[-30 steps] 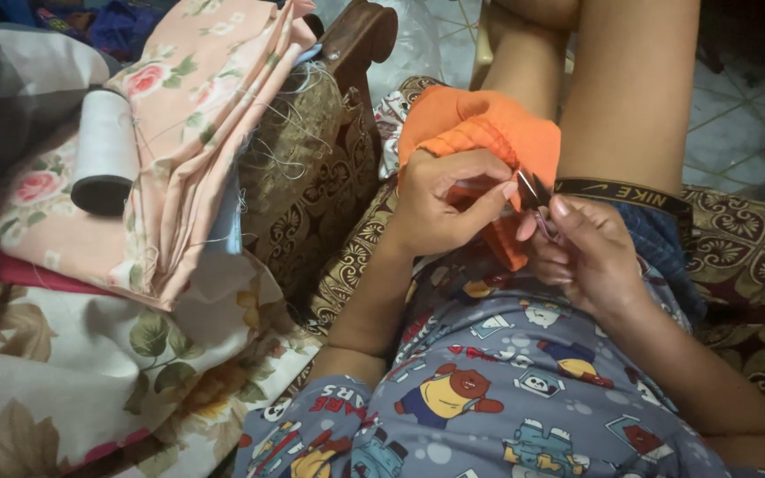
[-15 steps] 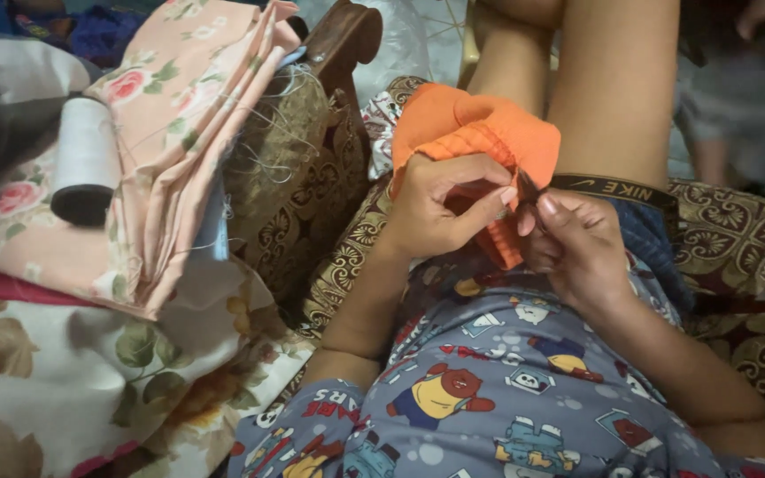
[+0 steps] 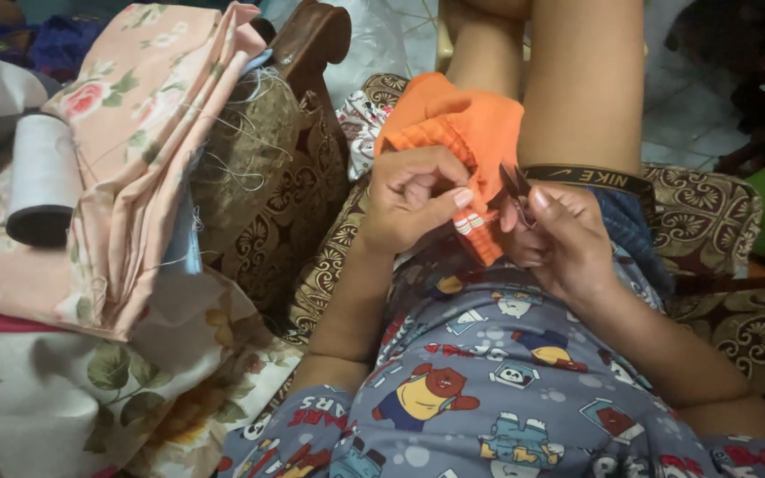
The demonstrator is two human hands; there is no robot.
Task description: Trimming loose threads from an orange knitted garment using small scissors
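Observation:
An orange knit garment lies over my lap and leg, with a small striped tag at its lower edge. My left hand pinches the fabric beside that tag between thumb and fingers. My right hand grips a small dark thread snipper, whose blades point up against the orange cloth just right of my left thumb. The two hands nearly touch.
A white thread spool rests on folded pink floral fabric at the left. A carved wooden armrest with loose threads stands between the pile and my lap. Leaf-print cloth lies below. Patterned brown cushion at right.
The view has shifted slightly. My hands stay together on the orange garment; the snipper in my right hand has edged closer to the tag.

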